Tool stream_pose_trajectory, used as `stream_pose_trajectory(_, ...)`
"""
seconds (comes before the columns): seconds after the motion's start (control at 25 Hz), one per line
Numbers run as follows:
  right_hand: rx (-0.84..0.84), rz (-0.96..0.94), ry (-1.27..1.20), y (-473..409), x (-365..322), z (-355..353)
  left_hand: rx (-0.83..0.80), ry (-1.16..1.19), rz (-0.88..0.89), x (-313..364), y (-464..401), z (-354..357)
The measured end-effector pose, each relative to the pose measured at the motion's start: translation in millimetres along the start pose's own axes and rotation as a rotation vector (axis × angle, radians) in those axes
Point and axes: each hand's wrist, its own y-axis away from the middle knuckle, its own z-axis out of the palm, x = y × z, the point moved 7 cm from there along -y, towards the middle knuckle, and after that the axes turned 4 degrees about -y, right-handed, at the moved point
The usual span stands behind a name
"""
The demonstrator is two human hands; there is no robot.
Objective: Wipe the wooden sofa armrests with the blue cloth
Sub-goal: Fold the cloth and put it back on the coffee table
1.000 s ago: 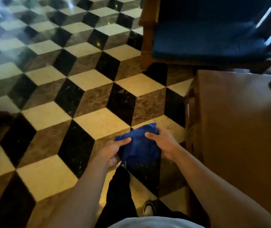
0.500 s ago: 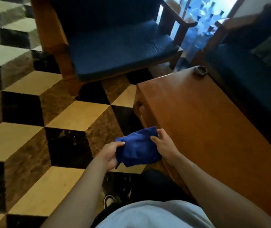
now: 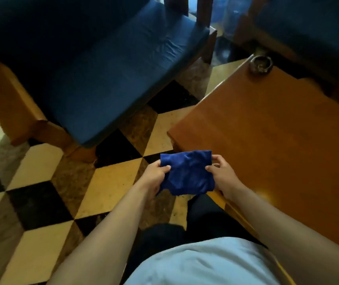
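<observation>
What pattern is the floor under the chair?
The tiled stone floor has a cube-illusion pattern of cream, black and brown marbled diamonds, seen in the head view.

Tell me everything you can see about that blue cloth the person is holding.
The blue cloth is deep blue, soft and slightly fuzzy-looking, folded into a rumpled, roughly rectangular pad. It is held in the air in front of the person's body, over the checkered floor beside the wooden table's near corner. The left hand pinches its left edge and the right hand its right edge; nothing else touches it.

Both bare forearms reaching forward, left hand point(image 3: 154, 177) pinching the left edge of the blue cloth point(image 3: 187, 173), right hand point(image 3: 222, 175) pinching its right edge, thumbs on top
</observation>
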Motion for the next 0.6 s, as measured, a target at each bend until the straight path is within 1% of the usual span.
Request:
stream_pose_trajectory(0.08, 0.065, 0.057, -0.026, -23.4, -14.5, -1.3, -0.062, -0.094, -0.006, 33.1, -34.2, 2.7)
stream_pose_trajectory(0.16, 0.170, 0.091, -0.089, -43.1, -23.2, -4.0, -0.114, -0.211, 0.004, 62.0, -70.0, 8.6)
stream_pose_trajectory(0.24, 0.240, 0.110, -0.155, -55.8, -24.1, -0.7, -0.171, -0.292, 0.035, 84.2, -99.4, 14.0)
stream_pose_trajectory(0.32, 0.361, 0.149, -0.233, -81.9, -17.3, 1.6, -0.272, -0.408, 0.045, 100.4, -146.4, 26.2)
stream_pose_trajectory(0.44, 0.522, 0.204, -0.361, -127.6, 13.7, 15.5, -0.413, -0.594, 0.058, 108.4, -220.4, 43.2)
stream_pose_trajectory(0.6, 0.657, 0.234, -0.503, -187.2, 50.4, 34.8, -0.475, -0.740, 0.083, 101.4, -299.4, 58.0)
